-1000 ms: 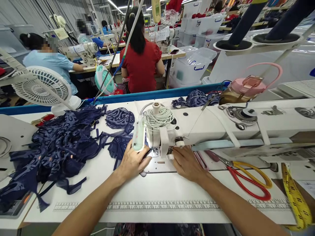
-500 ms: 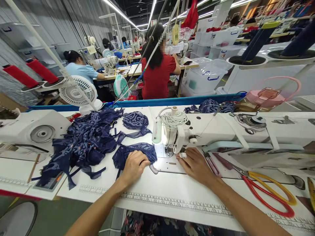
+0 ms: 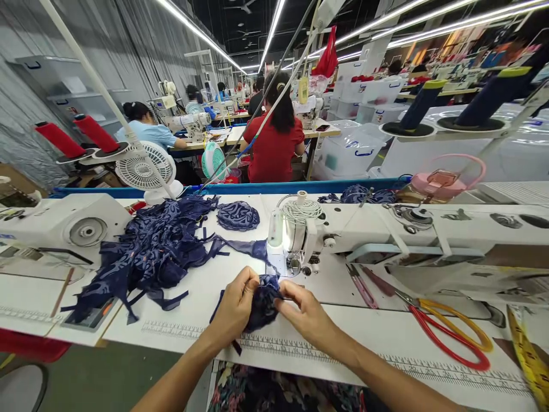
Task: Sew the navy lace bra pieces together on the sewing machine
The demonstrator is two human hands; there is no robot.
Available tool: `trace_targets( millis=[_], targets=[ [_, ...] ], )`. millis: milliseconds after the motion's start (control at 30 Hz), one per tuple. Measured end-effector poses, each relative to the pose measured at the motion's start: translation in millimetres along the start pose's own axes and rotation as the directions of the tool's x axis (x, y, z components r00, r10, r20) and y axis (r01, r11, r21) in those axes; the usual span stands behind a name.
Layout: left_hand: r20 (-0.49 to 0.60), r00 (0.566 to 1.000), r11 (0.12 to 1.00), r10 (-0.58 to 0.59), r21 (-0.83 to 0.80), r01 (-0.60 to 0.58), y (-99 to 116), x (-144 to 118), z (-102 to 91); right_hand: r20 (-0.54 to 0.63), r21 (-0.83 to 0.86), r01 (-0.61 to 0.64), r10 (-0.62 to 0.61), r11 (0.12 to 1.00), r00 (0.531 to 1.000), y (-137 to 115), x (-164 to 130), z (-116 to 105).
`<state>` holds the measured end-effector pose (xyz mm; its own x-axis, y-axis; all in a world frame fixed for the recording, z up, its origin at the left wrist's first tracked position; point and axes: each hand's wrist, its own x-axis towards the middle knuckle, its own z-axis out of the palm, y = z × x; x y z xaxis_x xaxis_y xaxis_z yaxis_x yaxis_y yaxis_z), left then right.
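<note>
meanwhile, at a white sewing table, a heap of navy lace pieces lies at far left beside a small white fan. the left hand, forearm angled up from the near edge, pinches a navy lace piece just above the printed ruler. the right hand grips its other side, fingers curled. behind stands the sewing machine; red-handled scissors lie at right.
</note>
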<state>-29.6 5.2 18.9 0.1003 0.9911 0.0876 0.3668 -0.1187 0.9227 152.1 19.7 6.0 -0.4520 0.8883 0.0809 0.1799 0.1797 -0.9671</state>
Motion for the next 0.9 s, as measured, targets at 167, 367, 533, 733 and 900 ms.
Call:
trace_targets(
  millis=[167,367,533,733,900],
  targets=[
    [0.137,0.953,0.924,-0.269,-0.244,0.296,17.9,-0.6,-5.9,0.22,0.131,-0.207,0.175,0.969,0.96,-24.4,-11.2,-44.3],
    [0.348,0.885,0.87,-0.31,-0.271,0.411,18.2,-2.1,10.6,0.266,-0.025,-0.229,0.227,0.973,0.937,-19.0,-15.7,-61.2],
    [0.286,0.93,0.92,-0.231,-0.245,0.304,14.8,-2.7,18.8,0.257,-0.005,-0.163,0.159,0.987,0.953,-12.1,-11.6,-51.2],
    [0.308,0.915,0.882,-0.262,-0.309,0.356,12.1,-6.2,16.3,0.328,0.237,-0.352,0.267,0.905,0.906,-10.6,-6.4,-48.4],
    [0.317,0.912,0.873,-0.262,-0.326,0.364,11.4,-9.1,15.3,0.367,0.32,-0.443,0.322,0.837,0.873,-12.3,-6.0,-48.5]
  ],
)
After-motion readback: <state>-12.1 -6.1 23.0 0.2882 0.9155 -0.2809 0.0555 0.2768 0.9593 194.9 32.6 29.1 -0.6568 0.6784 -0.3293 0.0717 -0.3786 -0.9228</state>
